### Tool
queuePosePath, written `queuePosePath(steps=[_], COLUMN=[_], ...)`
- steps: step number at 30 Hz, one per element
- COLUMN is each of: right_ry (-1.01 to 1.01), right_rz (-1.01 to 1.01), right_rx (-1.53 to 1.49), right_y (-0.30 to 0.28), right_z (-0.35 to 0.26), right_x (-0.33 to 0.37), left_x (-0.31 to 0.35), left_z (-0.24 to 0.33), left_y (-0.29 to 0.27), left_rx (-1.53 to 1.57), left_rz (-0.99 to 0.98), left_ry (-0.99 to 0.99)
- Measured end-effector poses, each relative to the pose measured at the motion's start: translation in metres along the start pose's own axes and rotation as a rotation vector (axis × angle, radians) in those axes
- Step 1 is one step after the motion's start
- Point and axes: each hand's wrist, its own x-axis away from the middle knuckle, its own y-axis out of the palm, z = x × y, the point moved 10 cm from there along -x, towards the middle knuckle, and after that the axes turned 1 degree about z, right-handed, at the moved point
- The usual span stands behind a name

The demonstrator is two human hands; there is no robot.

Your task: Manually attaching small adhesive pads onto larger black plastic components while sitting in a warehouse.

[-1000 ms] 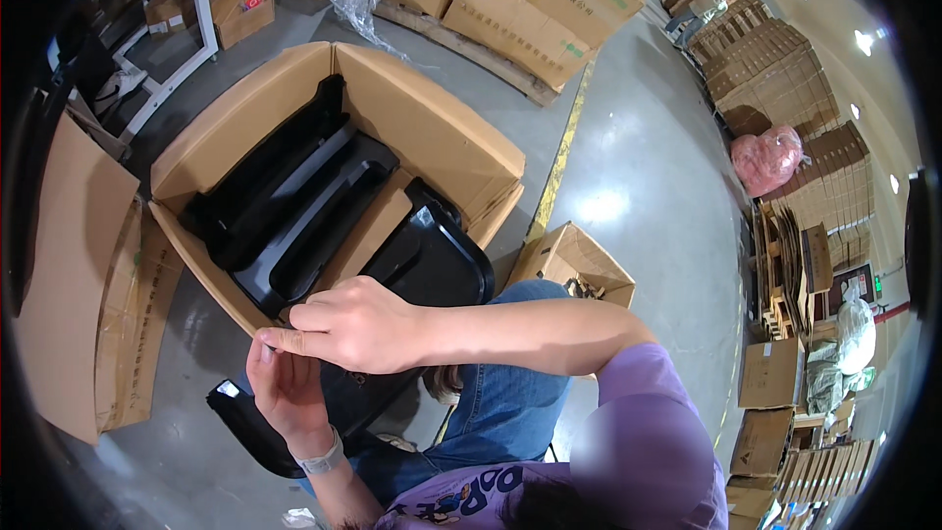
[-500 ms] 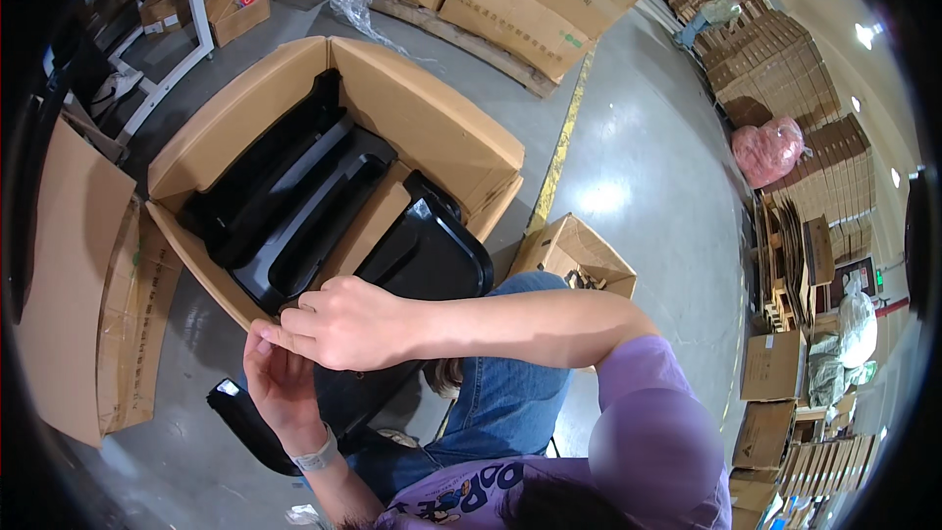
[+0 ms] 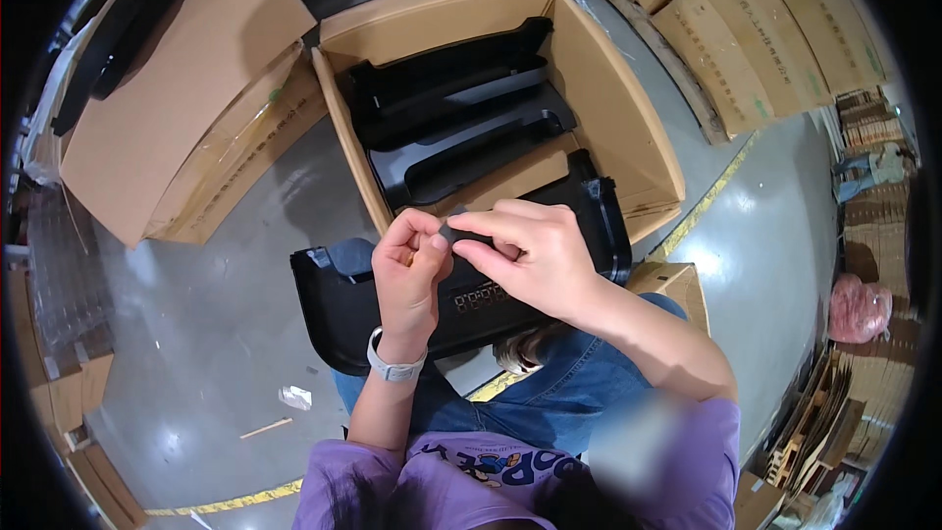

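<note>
My left hand (image 3: 406, 265) and my right hand (image 3: 538, 253) meet above my lap, thumbs and fingertips pinched. A small black piece (image 3: 469, 237), its exact kind unclear, is held between them. Beneath the hands, a large black plastic panel (image 3: 340, 326) lies across my knees, its far right part reaching to the open carton. Small slots (image 3: 479, 297) show in its middle. A grey wristband (image 3: 394, 370) is on my left wrist. My hands hide part of the panel.
Straight ahead stands an open cardboard carton (image 3: 610, 88) holding several black plastic panels (image 3: 461, 103). Another carton (image 3: 186, 79) is on the left, a smaller one (image 3: 675, 285) by my right knee. Paper scraps (image 3: 294, 397) lie on the floor. Stacked boxes (image 3: 751, 29) stand at far right.
The view has swung left, so the carton appears farther right. My right forearm no longer crosses over to the left; both hands now meet above the panel with the small black piece visible between them.
</note>
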Motion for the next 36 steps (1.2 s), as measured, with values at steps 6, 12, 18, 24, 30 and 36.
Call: queuePosePath(steps=[6, 12, 18, 24, 30, 36], right_ry=[0.068, 0.322, 0.487, 0.458, 0.150, -0.422], right_rz=[-0.060, -0.150, 0.071, 0.038, 0.114, 0.035], right_rx=[-0.048, -0.223, -0.356, -0.244, -0.001, 0.258], right_y=[0.007, 0.015, -0.017, -0.015, -0.014, 0.001], right_z=[0.012, 0.041, 0.083, 0.084, 0.039, -0.023], right_x=[0.000, 0.003, -0.002, 0.003, -0.005, 0.002], left_x=[0.000, -0.001, -0.006, -0.002, -0.001, 0.000], left_z=[0.003, 0.015, 0.003, -0.005, -0.029, -0.029], left_y=[-0.005, 0.007, -0.014, -0.012, -0.001, 0.004], left_rx=[-0.172, -0.438, -0.167, 0.291, 0.423, 0.157], left_rz=[0.038, -0.015, 0.105, -0.052, -0.070, -0.042], left_ry=[0.059, 0.131, 0.087, -0.038, -0.256, -0.261])
